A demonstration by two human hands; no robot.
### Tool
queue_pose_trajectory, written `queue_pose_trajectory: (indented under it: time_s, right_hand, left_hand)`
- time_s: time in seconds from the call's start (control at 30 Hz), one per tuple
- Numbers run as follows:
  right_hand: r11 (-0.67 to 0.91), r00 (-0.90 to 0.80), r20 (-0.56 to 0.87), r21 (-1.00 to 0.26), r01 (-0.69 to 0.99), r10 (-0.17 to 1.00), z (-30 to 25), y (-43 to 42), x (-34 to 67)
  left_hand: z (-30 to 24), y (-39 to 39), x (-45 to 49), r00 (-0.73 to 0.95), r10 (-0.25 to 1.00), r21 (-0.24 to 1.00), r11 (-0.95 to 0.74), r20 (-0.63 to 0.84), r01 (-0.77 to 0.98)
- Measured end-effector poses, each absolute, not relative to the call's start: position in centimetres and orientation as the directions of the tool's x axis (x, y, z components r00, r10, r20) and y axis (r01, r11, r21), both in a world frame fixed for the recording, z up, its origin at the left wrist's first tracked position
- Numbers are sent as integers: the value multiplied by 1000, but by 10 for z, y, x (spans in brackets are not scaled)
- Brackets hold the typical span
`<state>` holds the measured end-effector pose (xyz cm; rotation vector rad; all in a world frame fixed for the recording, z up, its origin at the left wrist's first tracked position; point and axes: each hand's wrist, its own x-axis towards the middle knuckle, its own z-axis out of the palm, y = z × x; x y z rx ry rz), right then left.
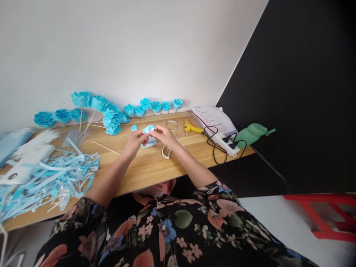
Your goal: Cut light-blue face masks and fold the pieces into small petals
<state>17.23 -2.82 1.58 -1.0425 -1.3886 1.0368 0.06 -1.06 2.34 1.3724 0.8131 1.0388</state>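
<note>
Between my two hands, above the wooden table (133,167), is a small light-blue paper piece (148,128). My left hand (137,141) pinches its lower left side, and my right hand (163,135) pinches it from the right. The fingertips of both hands nearly meet. Just below them lies a pale blue stack of paper (150,143), partly hidden by the fingers. A small blue paper piece (134,127) rests behind my left hand. Near my right forearm are white-handled scissors (166,152), partly covered by the arm.
Blue paper roses (146,104) line the wall. Paper strips (66,170) and a white phone (30,167) lie left, with a thin stick (106,147) nearer the middle. To the right are a roll of tape (171,125), a yellow glue gun (192,127), a power strip (226,142) and black cables.
</note>
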Motion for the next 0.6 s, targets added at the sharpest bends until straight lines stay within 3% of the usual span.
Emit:
queue_pose_trajectory:
  time_s: [0.17,0.33,0.4,0.6]
  right_hand:
    - [299,-10,301,-942,155,953,9,-23,173]
    - [236,-30,236,-971,23,971,-2,-23,176]
    - [226,-35,224,-973,43,974,-2,-21,178]
    - [273,-232,237,-952,137,943,17,-10,188]
  left_hand:
    - [18,-4,13,378,916,984,-77,132,-158]
    - [7,-6,11,406,895,978,-126,184,-165]
    - [4,-8,7,416,889,979,-144,192,-145]
    - [7,-10,-1,392,893,974,-181,222,-139]
